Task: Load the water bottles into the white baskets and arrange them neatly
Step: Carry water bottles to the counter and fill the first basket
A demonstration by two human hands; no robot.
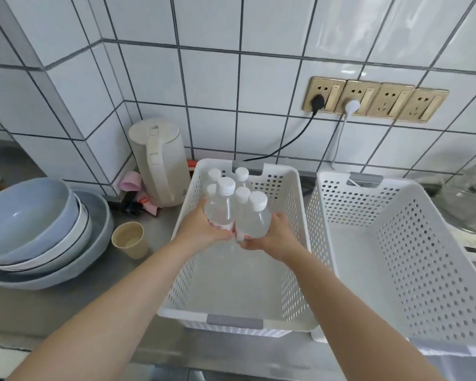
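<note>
Both forearms are bare to the frame's edge, with no sleeves, rings or watch showing.

Bottles in left basket; 2nd basket right; bowls, kettle left.

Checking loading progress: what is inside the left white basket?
The left white basket holds six capped bottles at its far end; the left hand and right hand grip the nearest two. Their bases are hidden.
</note>
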